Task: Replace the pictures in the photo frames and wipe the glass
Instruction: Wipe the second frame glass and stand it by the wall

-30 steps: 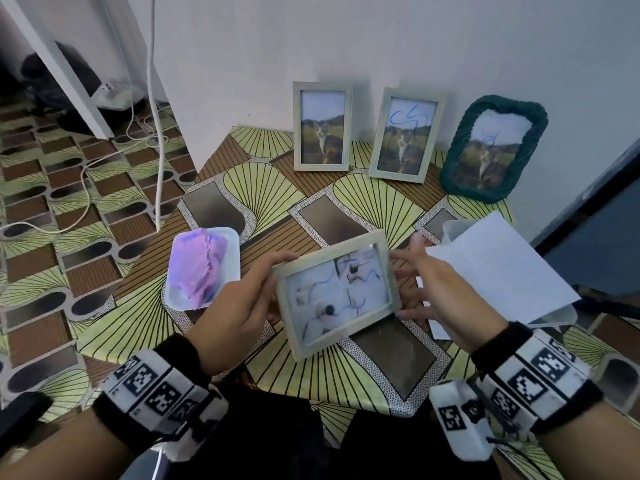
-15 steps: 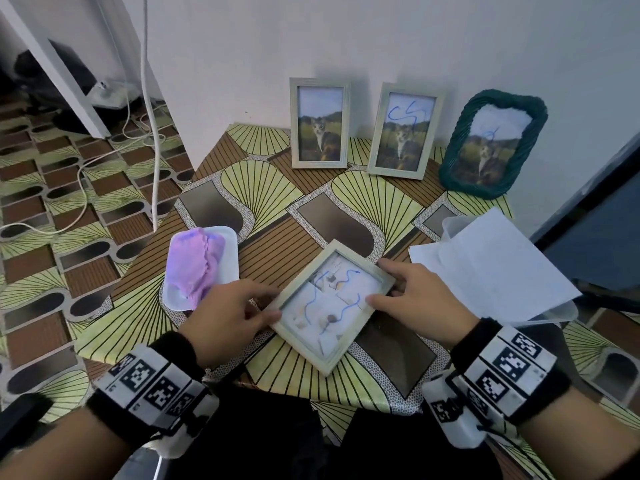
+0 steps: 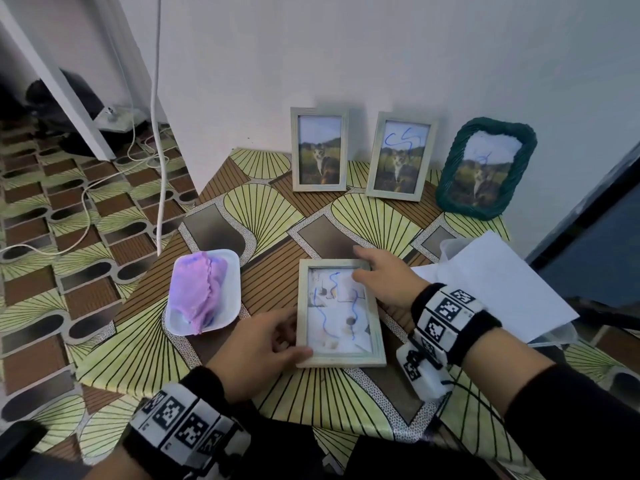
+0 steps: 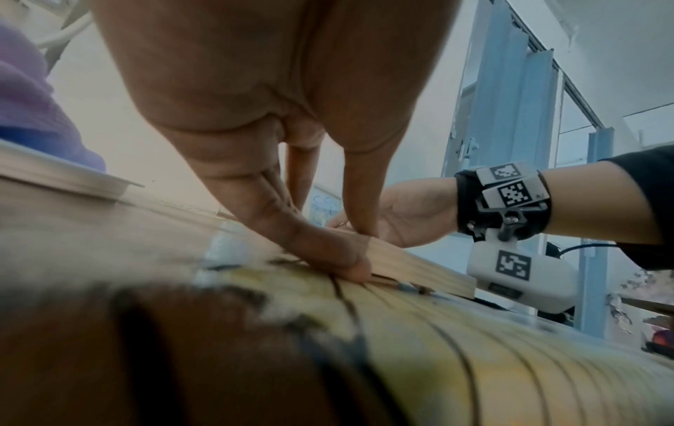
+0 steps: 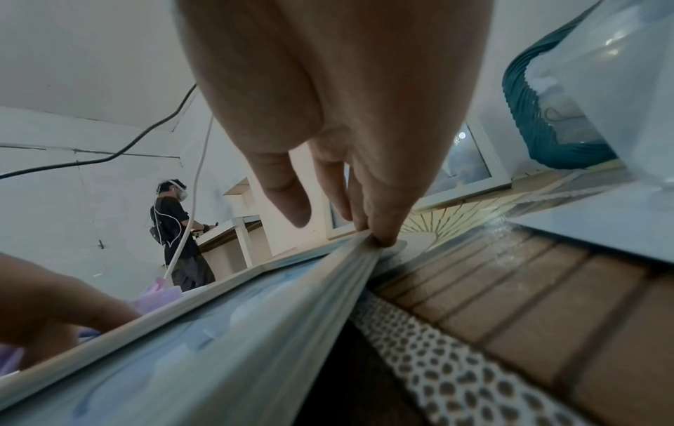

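A pale wooden photo frame (image 3: 341,313) lies flat on the patterned table (image 3: 263,209), its glass up and marked with blue scribbles. My left hand (image 3: 273,341) holds its near left corner, thumb on the rim and fingers curled along the left edge. In the left wrist view the thumb (image 4: 339,253) lies against the frame's wooden edge (image 4: 419,268). My right hand (image 3: 377,275) rests straight fingertips on the far right corner. In the right wrist view those fingertips (image 5: 379,230) touch the frame (image 5: 255,317) while the thumb hangs free.
A purple cloth (image 3: 199,292) sits in a white tray (image 3: 228,265) left of the frame. Two pale frames (image 3: 319,154) (image 3: 398,157) and a green woven frame (image 3: 485,168) lean on the back wall. White paper (image 3: 498,289) covers a clear container at the right. A cable (image 3: 159,168) hangs by the table's left edge.
The frame was held tilted in the air between both hands; it has been lowered and turned, and now lies flat and upright in portrait on the table.
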Demonstrator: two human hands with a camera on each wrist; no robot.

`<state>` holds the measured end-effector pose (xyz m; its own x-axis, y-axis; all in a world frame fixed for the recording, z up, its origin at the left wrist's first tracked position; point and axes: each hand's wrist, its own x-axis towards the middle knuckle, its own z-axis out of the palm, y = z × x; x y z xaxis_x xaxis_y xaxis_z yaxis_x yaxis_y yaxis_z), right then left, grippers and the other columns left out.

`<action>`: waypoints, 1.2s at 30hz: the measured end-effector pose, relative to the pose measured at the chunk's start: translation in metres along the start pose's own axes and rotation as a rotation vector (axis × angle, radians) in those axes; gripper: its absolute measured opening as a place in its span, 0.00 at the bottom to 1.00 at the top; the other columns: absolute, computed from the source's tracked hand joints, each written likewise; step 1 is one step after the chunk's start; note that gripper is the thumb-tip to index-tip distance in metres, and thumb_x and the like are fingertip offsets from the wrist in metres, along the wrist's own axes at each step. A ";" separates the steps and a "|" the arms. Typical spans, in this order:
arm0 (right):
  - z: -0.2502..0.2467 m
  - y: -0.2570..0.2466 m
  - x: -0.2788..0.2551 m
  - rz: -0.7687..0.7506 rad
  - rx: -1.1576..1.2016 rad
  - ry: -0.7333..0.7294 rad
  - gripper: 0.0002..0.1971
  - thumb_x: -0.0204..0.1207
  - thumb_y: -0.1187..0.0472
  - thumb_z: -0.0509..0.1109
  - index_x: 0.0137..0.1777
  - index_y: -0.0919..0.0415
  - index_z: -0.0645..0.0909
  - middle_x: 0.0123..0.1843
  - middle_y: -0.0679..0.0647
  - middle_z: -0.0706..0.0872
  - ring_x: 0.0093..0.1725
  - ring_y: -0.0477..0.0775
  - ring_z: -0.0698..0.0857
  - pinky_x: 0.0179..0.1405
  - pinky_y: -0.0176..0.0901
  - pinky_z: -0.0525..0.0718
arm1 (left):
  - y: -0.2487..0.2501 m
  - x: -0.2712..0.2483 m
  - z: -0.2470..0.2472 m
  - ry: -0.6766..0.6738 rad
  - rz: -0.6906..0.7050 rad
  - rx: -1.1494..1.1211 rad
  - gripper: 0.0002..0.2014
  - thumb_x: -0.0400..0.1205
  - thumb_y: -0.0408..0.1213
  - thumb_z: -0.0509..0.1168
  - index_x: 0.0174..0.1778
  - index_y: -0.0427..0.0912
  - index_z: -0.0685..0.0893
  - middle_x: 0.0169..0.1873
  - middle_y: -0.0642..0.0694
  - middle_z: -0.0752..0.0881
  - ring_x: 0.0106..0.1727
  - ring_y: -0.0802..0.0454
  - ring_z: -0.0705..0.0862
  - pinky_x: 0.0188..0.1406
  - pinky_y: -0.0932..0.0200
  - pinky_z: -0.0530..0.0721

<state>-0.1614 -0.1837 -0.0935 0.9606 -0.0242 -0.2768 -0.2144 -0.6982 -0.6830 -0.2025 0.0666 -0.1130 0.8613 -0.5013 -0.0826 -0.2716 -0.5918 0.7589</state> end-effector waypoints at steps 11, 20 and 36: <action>0.009 0.004 -0.062 -0.113 -0.137 -0.037 0.23 0.82 0.52 0.68 0.74 0.58 0.71 0.73 0.53 0.80 0.68 0.54 0.80 0.70 0.50 0.78 | 0.005 0.005 -0.033 0.135 0.011 0.000 0.26 0.78 0.41 0.74 0.73 0.53 0.78 0.46 0.54 0.88 0.47 0.59 0.86 0.54 0.53 0.86; 0.026 0.019 -0.088 -0.124 -0.199 -0.064 0.39 0.83 0.45 0.65 0.87 0.53 0.50 0.89 0.46 0.44 0.86 0.48 0.57 0.83 0.40 0.57 | -0.028 0.010 -0.099 -0.081 -0.245 0.758 0.29 0.83 0.60 0.58 0.70 0.39 0.72 0.76 0.41 0.73 0.72 0.42 0.76 0.69 0.51 0.75; 0.036 0.031 -0.070 -0.144 -0.026 0.051 0.34 0.80 0.46 0.69 0.83 0.51 0.65 0.84 0.38 0.58 0.80 0.31 0.58 0.73 0.27 0.59 | -0.053 0.003 -0.101 0.077 -0.206 0.576 0.25 0.87 0.38 0.59 0.82 0.53 0.66 0.66 0.43 0.84 0.58 0.43 0.84 0.56 0.59 0.78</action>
<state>-0.2412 -0.1781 -0.1195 0.9889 0.0418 -0.1423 -0.0698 -0.7155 -0.6951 -0.1423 0.1605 -0.0879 0.9435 -0.3061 -0.1272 -0.2662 -0.9283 0.2594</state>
